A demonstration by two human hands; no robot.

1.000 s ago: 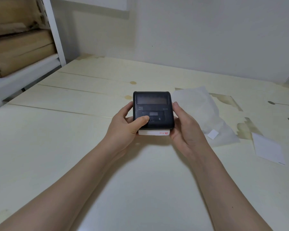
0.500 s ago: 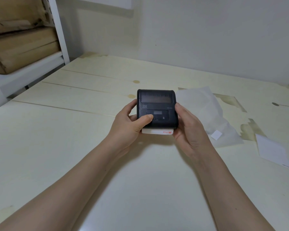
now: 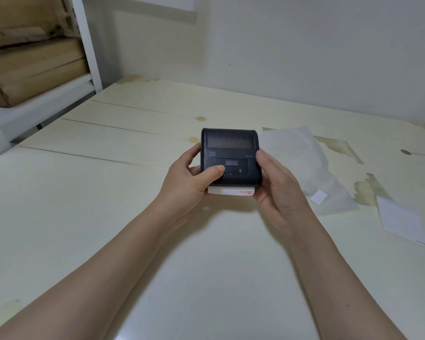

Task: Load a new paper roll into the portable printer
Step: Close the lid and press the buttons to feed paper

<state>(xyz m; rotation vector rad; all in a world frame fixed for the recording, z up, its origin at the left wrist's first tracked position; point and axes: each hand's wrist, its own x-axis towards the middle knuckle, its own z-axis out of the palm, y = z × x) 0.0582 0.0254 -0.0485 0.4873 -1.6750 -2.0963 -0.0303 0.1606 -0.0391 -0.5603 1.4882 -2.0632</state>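
A small black portable printer with its lid shut is held between both hands above the table. My left hand grips its left side, thumb lying on the control panel near the small display. My right hand cups the right side and the bottom corner. A white strip of paper with a red logo sticks out from the printer's near edge. No separate paper roll shows.
The pale wooden table has a crumpled white wrapper just right of the printer, a small white sticker on it, and a white label sheet further right. A white shelf with cardboard boxes stands at the far left.
The view has shifted slightly, so the printer and hands sit a little more to the right. The grip of both hands looks unchanged.
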